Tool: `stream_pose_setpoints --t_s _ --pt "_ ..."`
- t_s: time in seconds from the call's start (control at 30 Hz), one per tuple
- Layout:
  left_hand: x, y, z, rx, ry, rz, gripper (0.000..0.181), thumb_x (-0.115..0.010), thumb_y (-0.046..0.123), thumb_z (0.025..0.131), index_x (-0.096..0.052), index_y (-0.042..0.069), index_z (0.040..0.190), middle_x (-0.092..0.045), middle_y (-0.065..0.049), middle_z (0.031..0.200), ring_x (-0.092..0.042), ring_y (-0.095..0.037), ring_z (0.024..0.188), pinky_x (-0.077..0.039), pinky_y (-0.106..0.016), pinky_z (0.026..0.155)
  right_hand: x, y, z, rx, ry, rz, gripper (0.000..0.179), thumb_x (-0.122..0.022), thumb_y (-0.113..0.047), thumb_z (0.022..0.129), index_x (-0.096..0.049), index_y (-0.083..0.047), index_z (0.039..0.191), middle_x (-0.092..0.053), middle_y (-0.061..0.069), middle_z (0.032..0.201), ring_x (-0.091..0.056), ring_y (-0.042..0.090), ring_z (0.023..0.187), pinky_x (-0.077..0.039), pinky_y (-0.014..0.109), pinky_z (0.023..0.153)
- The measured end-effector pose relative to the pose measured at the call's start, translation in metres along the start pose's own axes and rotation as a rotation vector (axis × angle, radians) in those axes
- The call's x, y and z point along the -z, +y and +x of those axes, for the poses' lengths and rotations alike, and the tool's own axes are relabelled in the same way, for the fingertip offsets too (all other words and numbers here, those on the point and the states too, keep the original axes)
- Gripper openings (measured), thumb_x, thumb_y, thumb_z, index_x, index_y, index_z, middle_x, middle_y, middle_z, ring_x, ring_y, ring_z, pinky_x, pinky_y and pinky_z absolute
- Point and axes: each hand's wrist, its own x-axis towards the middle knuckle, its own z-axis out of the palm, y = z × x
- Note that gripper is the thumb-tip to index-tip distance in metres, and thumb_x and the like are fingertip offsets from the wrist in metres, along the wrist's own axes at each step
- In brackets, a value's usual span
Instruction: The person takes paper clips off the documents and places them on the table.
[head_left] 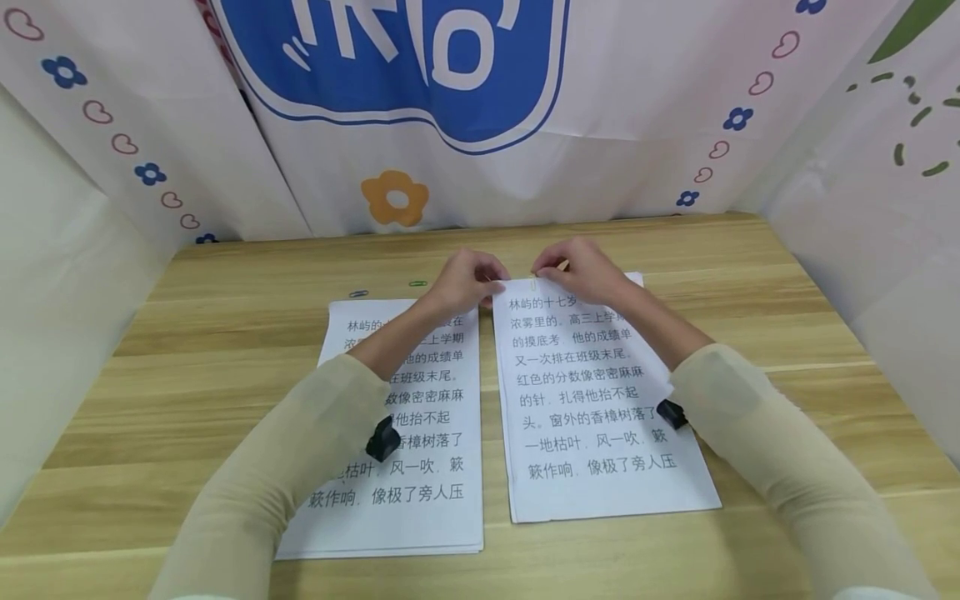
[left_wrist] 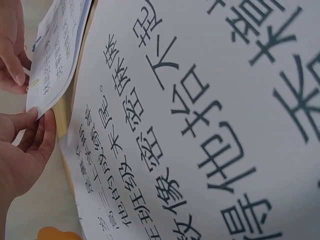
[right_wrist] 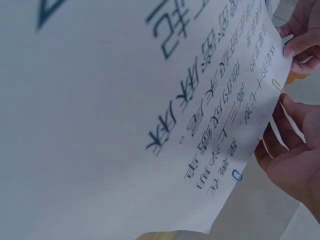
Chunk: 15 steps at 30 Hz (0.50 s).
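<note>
Two stacks of printed paper lie side by side. At the top left corner of the right stack, my left hand pinches the sheets between thumb and fingers, lifting that edge a little. A yellow paper clip sits on the top edge, and my right hand pinches its outer end with thumb and fingertip. Farther along the same edge is a blue paper clip, hidden behind the right hand in the head view. The left stack lies flat under my left forearm.
Beyond the left stack, a dark blue paper clip and a green paper clip lie on the wooden table. A printed cloth hangs behind the far edge. Black wrist cameras hang below both sleeves, over the papers.
</note>
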Motion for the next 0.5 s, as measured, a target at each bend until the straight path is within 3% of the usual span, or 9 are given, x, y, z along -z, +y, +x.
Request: stream_pose_setpoints --t_s 0.5 --pt "-0.0016 -0.0006 -0.0006 -0.003 -0.006 -0.004 0.013 -0.067 -0.008 0.095 -0.073 -0.003 0.106 -0.068 -0.016 0.100 -0.065 -0.024 0.082 -0.062 -0.030 0.071 -0.0050 -0.0025 0.0030 0.012 -0.025 -0.008 0.015 -0.062 0.001 0.101 -0.074 0.007 0.107 -0.074 0.018 0.100 -0.066 0.028 0.091 -0.053 0.033 0.081"
